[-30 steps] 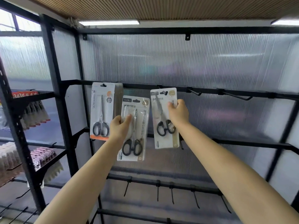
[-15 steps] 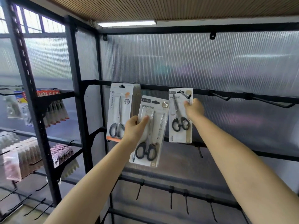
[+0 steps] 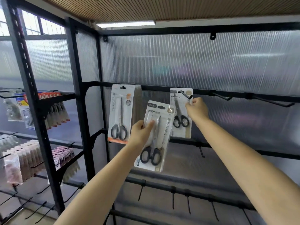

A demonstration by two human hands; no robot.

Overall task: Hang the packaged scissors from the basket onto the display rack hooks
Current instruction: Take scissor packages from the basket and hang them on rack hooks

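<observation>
My right hand [image 3: 197, 109] pinches the upper right edge of a white scissors pack [image 3: 180, 114], whose hang hole is threaded over a black hook [image 3: 185, 94] on the rack's top bar [image 3: 243, 95]. My left hand [image 3: 140, 132] grips a second scissors pack [image 3: 155, 135] by its left side, tilted, lower and nearer than the bar. A stack of scissors packs [image 3: 121, 113] hangs on the hook to the left. The basket is out of view.
Two bare hooks [image 3: 222, 96] [image 3: 276, 103] stick out of the top bar to the right. Lower bars [image 3: 178, 190] carry several empty hooks. A black upright post [image 3: 79, 103] divides off a left rack holding other packaged goods [image 3: 24, 159].
The view has shifted, so everything sits further right in the frame. My right hand has pushed its pack up onto the hook. My left hand keeps its pack tilted below.
</observation>
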